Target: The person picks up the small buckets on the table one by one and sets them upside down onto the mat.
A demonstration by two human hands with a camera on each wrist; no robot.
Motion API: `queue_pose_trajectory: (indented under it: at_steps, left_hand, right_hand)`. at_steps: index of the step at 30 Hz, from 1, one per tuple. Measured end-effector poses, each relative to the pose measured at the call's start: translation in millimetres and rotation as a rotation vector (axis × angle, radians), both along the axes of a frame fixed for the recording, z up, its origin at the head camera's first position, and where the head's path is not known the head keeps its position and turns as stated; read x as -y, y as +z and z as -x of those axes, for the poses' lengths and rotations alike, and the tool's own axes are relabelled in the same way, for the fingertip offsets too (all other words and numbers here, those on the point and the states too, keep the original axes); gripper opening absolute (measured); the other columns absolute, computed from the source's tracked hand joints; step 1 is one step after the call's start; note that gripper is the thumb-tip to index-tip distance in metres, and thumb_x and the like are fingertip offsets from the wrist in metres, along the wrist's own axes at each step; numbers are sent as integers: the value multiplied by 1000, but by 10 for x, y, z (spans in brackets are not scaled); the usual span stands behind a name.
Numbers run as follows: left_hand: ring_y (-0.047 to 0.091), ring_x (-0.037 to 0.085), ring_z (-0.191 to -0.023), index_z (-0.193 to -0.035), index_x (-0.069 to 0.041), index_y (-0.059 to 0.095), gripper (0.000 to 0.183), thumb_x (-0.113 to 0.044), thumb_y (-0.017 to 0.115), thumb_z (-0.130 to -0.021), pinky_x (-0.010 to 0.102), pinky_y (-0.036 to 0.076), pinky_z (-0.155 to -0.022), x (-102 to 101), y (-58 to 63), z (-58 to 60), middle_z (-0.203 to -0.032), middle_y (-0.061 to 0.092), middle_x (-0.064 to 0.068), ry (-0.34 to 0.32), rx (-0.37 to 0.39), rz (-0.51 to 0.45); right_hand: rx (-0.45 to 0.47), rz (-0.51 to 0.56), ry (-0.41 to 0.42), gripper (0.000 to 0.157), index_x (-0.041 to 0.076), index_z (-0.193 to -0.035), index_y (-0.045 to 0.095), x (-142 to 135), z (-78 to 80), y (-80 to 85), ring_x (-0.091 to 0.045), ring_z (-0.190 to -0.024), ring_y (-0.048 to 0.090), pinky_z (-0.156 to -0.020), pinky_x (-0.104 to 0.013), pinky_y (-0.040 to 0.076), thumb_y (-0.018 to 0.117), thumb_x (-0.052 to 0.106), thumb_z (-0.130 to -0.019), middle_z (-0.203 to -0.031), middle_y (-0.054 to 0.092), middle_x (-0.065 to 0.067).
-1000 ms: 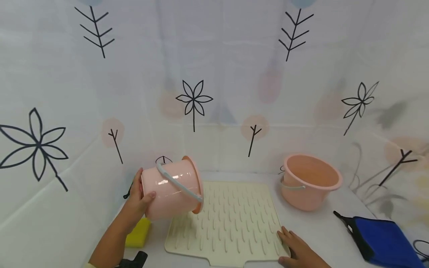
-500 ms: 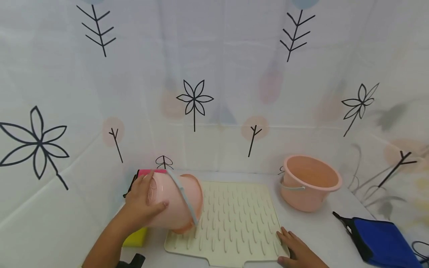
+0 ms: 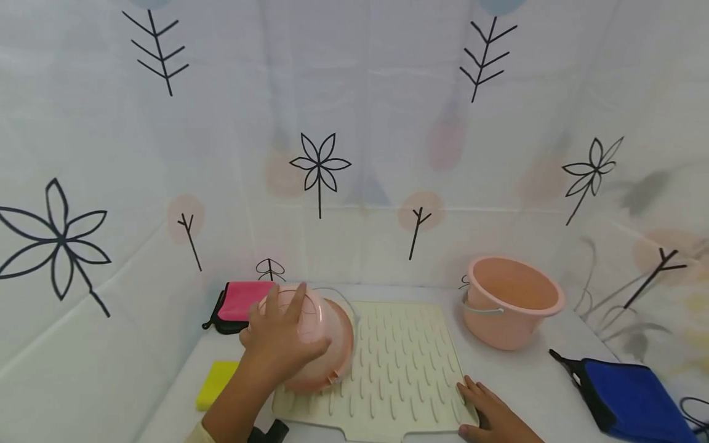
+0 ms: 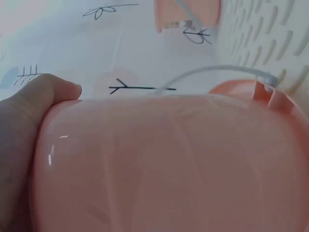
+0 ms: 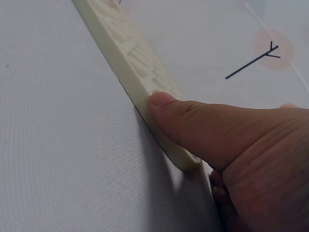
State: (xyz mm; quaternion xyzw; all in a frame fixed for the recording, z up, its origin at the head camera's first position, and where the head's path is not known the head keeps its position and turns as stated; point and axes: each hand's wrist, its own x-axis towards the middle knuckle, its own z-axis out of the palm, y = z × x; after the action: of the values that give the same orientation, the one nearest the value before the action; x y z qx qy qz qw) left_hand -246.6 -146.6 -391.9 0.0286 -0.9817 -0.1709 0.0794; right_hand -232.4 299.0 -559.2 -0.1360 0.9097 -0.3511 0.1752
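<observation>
My left hand grips a pink bucket by its base, fingers spread over the bottom and thumb along the side. The bucket is upside down, mouth towards the left part of a cream washboard; whether the whole rim touches cannot be told. Its pale handle arches out in the left wrist view. At the washboard's front right corner, my right hand holds the board's edge. In the right wrist view its thumb presses on the edge, with the other fingers mostly hidden.
A second pink bucket stands upright at the back right. Nearer lies a blue and black flat pouch-like thing. On the left are a pink and black one and a yellow block. A patterned curtain hangs behind.
The bucket in my left hand has turned from its side to mouth down and come lower, slightly rightwards, over the washboard. The pink and black thing is now uncovered. My right hand has stayed put.
</observation>
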Motion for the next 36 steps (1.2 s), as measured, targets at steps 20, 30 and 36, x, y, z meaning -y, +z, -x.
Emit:
queue_pose_trajectory:
  at_steps: [20, 30, 36]
  left_hand:
    - [25, 59, -149, -164, -44, 31, 98, -74, 65, -77, 81, 37, -101, -515, -72, 303, -172, 24, 14, -137, -65, 211]
    - [28, 58, -146, -162, -43, 36, 91, -69, 62, -80, 80, 38, -98, -422, -20, 495, -171, 27, 15, -156, -17, 178]
    - [28, 56, -146, -161, -43, 38, 89, -69, 63, -80, 81, 36, -99, -405, -39, 551, -170, 29, 14, -163, 21, 146]
  right_hand:
    - [-8, -24, -11, 85, -5, -158, 37, 28, -62, 111, -73, -145, 13, -104, -88, 22, 72, 44, -98, -164, 22, -39]
    - [-14, -7, -6, 87, -3, -159, 38, 114, -64, 187, -71, -146, 12, -104, -87, 23, 75, 43, -95, -166, 23, -37]
    - [16, -5, -9, 86, -3, -159, 36, 88, -76, 173, -72, -146, 11, -105, -88, 22, 73, 42, -96, -166, 21, -37]
